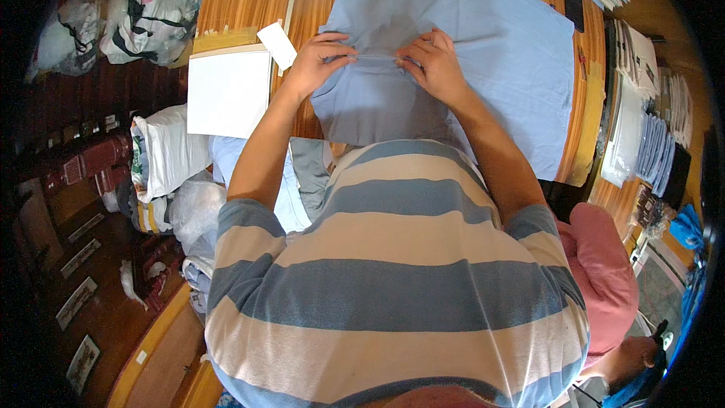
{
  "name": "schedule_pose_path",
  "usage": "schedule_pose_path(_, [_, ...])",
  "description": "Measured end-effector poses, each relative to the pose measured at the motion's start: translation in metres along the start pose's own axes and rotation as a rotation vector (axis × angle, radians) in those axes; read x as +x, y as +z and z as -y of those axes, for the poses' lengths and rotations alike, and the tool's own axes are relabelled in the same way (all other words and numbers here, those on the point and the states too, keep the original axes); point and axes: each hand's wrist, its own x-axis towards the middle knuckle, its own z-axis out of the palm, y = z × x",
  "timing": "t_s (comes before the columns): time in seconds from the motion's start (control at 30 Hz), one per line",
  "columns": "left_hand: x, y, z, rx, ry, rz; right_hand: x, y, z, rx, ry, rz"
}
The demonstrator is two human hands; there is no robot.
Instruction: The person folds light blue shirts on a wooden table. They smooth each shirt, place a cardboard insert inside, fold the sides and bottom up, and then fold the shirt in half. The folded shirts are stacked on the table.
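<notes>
A light-blue garment, seemingly a shirt (521, 68), is spread over the wood-grain table (249, 0), and part of it hangs toward me over the near edge. My left hand (321, 62) pinches the fabric at its left side, thumb and fingers together. Opposite it, my right hand (436, 64) grips the same cloth between thumb and fingers. A narrow straight fold or seam runs between my two hands. The cloth around and below them lies in shadow. What the fingertips press on exactly is too small to make out.
Left of the garment lie a white board (229, 93) and a small white card (277, 47). A dark phone (573, 6) rests near the table's right edge. Folded garments (655, 153) are stacked at right. Plastic bags (155, 19) stand at left. Someone in red (600, 272) is beside me.
</notes>
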Motion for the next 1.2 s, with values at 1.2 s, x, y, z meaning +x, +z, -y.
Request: schedule_pose_path(1.2, [-0.135, -0.181, -0.137, -0.599, -0.610, -0.305, -0.283, -0.325, -0.039, 1.243, 1.139, -1.099])
